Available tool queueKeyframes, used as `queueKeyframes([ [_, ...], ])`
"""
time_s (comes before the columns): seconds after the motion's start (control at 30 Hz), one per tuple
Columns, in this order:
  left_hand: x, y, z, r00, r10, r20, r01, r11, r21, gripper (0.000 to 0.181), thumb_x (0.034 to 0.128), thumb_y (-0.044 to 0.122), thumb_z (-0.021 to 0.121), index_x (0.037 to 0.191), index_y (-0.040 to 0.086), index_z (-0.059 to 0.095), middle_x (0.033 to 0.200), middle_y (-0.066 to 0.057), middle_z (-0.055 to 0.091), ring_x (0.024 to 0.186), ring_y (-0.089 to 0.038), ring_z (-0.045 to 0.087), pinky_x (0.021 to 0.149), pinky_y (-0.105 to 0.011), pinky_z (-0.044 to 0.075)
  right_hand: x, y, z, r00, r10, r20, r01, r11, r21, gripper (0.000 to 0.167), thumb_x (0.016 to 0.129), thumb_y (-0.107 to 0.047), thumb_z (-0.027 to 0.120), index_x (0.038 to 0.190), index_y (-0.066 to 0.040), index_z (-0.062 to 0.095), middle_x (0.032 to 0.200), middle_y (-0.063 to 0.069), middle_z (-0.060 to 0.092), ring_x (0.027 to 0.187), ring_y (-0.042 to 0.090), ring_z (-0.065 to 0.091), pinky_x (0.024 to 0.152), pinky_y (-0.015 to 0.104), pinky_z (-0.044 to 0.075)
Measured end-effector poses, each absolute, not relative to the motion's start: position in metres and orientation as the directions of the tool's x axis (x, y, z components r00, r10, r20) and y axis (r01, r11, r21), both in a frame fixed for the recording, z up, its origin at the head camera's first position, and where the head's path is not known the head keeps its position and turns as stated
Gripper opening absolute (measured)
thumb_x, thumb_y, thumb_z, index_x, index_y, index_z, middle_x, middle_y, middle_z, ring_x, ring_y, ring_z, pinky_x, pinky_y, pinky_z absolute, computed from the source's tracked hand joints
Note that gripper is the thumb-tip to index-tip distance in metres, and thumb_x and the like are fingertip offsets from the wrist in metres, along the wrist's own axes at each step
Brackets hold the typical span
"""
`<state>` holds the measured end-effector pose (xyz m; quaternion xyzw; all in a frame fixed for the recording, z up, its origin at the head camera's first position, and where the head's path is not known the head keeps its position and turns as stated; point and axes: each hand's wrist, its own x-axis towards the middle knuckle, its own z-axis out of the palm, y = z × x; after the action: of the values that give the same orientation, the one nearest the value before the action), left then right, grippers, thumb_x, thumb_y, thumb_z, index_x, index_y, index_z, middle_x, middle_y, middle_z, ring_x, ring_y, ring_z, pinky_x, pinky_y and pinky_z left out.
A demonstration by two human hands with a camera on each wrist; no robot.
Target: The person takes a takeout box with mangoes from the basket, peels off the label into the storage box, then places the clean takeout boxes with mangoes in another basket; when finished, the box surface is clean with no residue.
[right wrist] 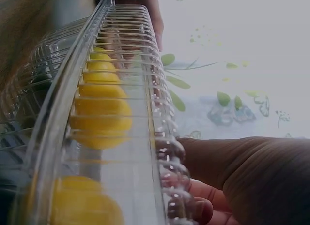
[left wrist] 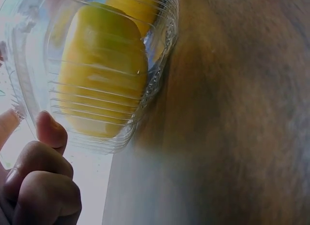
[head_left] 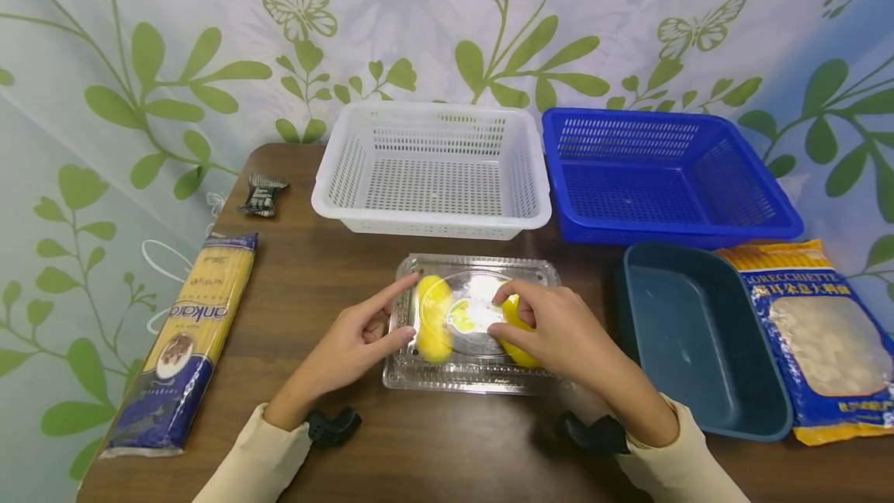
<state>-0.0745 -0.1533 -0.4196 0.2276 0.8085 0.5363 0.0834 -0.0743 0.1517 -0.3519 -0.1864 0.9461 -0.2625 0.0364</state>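
Note:
A clear plastic clamshell box [head_left: 475, 379] lies closed on the table in front of me, with several lemons [head_left: 434, 317] inside. An oval-looking white sticker with a yellow and green picture [head_left: 461, 317] is on its lid. My left hand [head_left: 359, 336] is at the box's left side, thumb and index finger extended onto it and the other fingers bent. Over the right part of the lid, my right hand [head_left: 552, 324] touches the plastic beside the sticker, thumb and index fingertips apart. In the left wrist view, one lemon [left wrist: 101, 70] shows greenish at one end.
Behind the box stand a white basket [head_left: 433, 223] and a blue basket [head_left: 670, 235]. A dark teal tub [head_left: 698, 332] and a bag of orecchiette [head_left: 824, 332] lie to the right. At left are a spaghetti pack [head_left: 185, 340] and a small dark wrapped packet [head_left: 262, 195].

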Motion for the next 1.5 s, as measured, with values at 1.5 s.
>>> queueKeyframes([
  [1.5,-0.075,-0.153,-0.419,-0.877,0.465,0.117,0.294,0.329,0.897,0.066,0.0985,0.023,0.071,0.157,0.031,0.041,0.063,-0.001,0.034,0.052,-0.008,0.026,0.047,-0.026,0.027,0.018,0.121,-0.412,-0.622,-0.771,0.136,-0.644,0.406,-0.648,0.027,0.096,-0.034,0.073,0.119,-0.021,0.069,0.067,-0.023,0.04,0.059,-0.015,0.031,0.053,0.005,0.029],
])
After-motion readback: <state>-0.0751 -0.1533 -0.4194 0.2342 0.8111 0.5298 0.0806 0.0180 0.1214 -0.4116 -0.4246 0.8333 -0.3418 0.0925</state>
